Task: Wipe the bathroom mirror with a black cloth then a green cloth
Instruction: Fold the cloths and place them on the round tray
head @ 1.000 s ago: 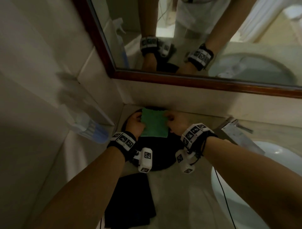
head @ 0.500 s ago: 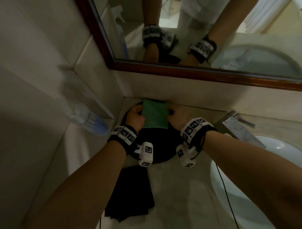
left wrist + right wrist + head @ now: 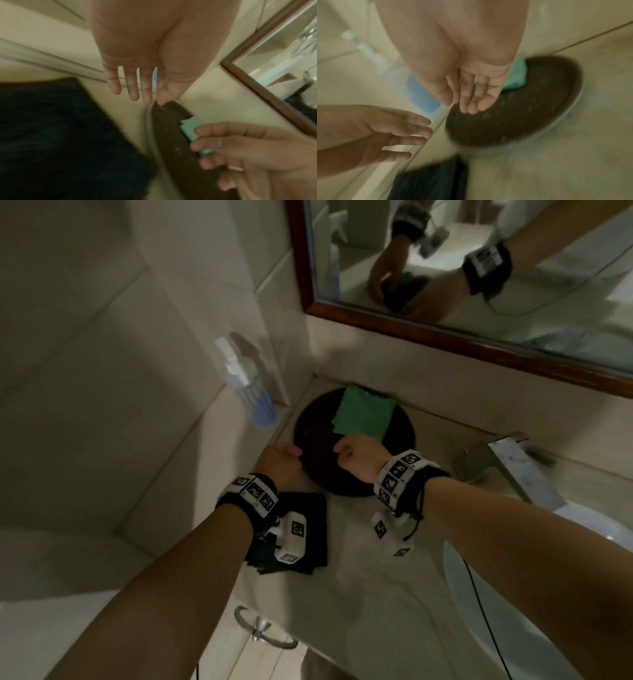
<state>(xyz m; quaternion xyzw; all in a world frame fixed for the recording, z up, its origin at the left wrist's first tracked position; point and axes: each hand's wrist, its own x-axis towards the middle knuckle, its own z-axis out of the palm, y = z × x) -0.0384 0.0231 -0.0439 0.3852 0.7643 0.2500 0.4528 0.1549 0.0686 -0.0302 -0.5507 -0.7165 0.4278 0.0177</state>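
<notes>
A beige counter (image 3: pixel 394 594) is meeting tiled walls below the mirror (image 3: pixel 513 268). The folded green cloth (image 3: pixel 364 415) is lying flat on a dark round tray (image 3: pixel 318 446), long axis unclear. The left hand (image 3: pixel 279 462) and right hand (image 3: pixel 359 455) are hanging empty, fingers loose.

Green cloth (image 3: pixel 364 416): folded, on the far part of a dark round tray (image 3: pixel 315 453) at the table's (image 3: pixel 376 594) far left corner. Black cloth (image 3: pixel 313 522): flat on the table, just near of the tray. Left hand (image 3: pixel 279 462): at the tray's left rim, holding nothing. Right hand (image 3: pixel 359 457): over the tray, just near of the green cloth, holding nothing. Spray bottle (image 3: pixel 248 392): on the left ledge. Mirror (image 3: pixel 479 268): wood-framed, above. Faucet (image 3: pixel 507 463): right.
</notes>
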